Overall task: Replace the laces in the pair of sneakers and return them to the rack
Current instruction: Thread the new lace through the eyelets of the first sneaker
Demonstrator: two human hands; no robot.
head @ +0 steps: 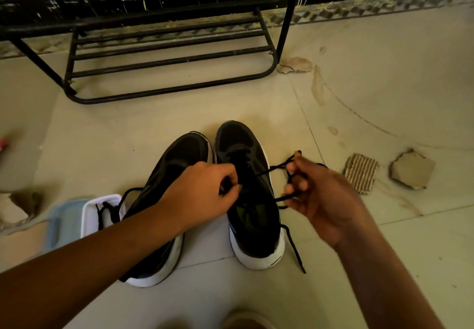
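Note:
Two black sneakers with white soles stand side by side on the floor, toes pointing away from me: the left sneaker [177, 157] and the right sneaker [246, 216]. My left hand [202, 195] reaches across the left sneaker and pinches a black lace [272, 168] at the right sneaker's eyelets. My right hand [315, 195] holds the same lace to the right of that shoe, its loops running through the fingers. One lace end [295, 249] trails down past the right sneaker's heel.
A black metal shoe rack [164, 46] stands ahead against the wall. A white tray [102, 216] holding another black lace sits left of the sneakers, on a pale blue lid [64, 221]. Cardboard scraps [361, 172] lie on the floor to the right.

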